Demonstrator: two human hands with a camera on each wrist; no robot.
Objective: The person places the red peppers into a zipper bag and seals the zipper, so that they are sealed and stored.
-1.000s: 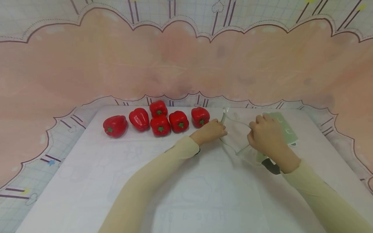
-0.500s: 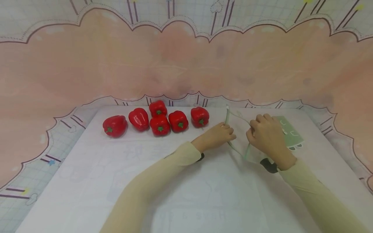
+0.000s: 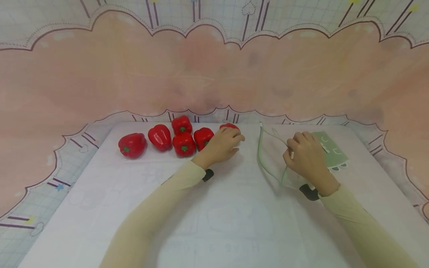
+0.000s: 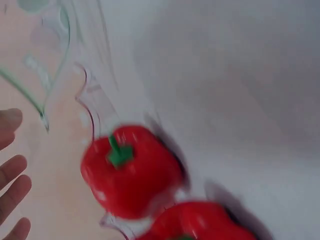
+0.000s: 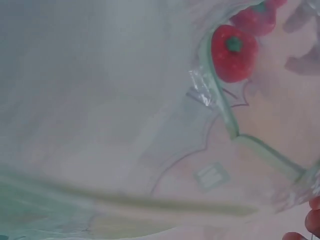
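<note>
My left hand [image 3: 221,147] hovers over the rightmost red bell pepper [image 3: 229,126], partly covering it. Its fingers are loose and spread at the edge of the left wrist view, where they hold nothing; that view shows a bell pepper [image 4: 135,172] with a green stem, apart from them. With curled fingers, my right hand [image 3: 305,158] pinches the rim of a clear plastic bag [image 3: 259,149] edged in green. The bag's mouth gapes toward the left, and a green printed panel [image 3: 333,150] shows beyond the hand. Through the clear plastic, the right wrist view shows a red pepper [image 5: 234,54].
Several more red bell peppers [image 3: 160,137] lie in a loose group along the back left of the white tabletop [image 3: 214,223]. A patterned cloth backdrop [image 3: 167,74] rises behind the table. Each wrist carries a dark camera mount.
My left hand has let go of the bag's rim and moved left to the rightmost pepper. The right hand still grips the bag, whose mouth stays apart.
</note>
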